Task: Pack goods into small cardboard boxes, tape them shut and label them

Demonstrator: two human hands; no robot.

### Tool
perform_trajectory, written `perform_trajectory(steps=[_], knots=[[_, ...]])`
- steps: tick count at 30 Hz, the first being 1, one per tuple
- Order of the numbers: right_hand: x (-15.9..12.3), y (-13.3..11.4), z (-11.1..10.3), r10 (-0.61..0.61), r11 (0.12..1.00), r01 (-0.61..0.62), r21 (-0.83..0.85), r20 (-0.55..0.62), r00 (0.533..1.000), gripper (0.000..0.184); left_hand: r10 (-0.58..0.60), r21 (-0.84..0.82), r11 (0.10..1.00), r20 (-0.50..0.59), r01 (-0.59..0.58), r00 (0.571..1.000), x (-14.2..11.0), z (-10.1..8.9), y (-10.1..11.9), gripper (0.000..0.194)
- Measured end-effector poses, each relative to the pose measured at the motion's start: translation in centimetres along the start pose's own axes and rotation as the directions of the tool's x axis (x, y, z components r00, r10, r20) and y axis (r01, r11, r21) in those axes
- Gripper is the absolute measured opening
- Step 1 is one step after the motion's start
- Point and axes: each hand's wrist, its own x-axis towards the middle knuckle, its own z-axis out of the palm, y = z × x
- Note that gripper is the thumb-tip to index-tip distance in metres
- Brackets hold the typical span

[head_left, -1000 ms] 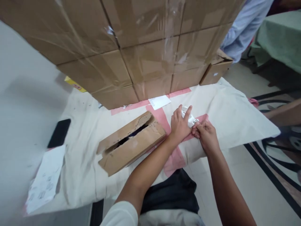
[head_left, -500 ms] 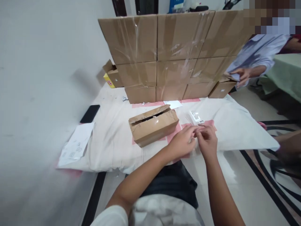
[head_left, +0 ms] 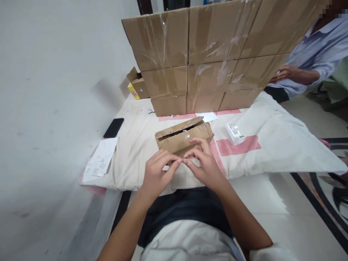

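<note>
My left hand [head_left: 156, 175] and my right hand [head_left: 205, 166] meet fingertip to fingertip just above my lap, thumbs and forefingers pinched together. Whatever lies between the fingertips is too small to make out. Right behind them a small torn-open cardboard box [head_left: 182, 137] lies on the white cloth [head_left: 272, 145] with pink stripes. A white plastic part [head_left: 233, 134] rests on the cloth to the right of the box, apart from both hands.
A wall of taped cartons [head_left: 212, 54] stands at the back. A black phone [head_left: 113, 127] and a printed sheet [head_left: 99, 159] lie at the left, a small yellow box [head_left: 133, 92] behind them. Another person's hand [head_left: 282, 74] rests by the cartons at the right.
My hands left the white plastic part on the cloth and drew back toward my lap, pinched together. The view tilted up and shifted right.
</note>
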Motion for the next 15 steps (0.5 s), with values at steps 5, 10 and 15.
perform_trajectory(steps=[5,10,15], knots=[[3.1,1.3,-2.6,-0.127,0.901,0.039,-0.433,-0.176,0.976,0.046,0.013,0.008,1.000,-0.208,-0.011,0.978,1.7,-1.6,-0.7,0.008],[6.9,4.7,-3.9,-0.094,0.760,0.270,-0.592,0.310,0.946,0.047,-0.257,0.026,0.966,0.233,0.259,0.938,7.5,-4.2,-2.2,0.025],[7.1,6.1,-2.6,-0.040,0.755,0.238,-0.611,0.319,0.947,0.046,-0.353,0.024,0.895,0.649,0.445,0.674,13.1,-2.7,-4.5,0.031]])
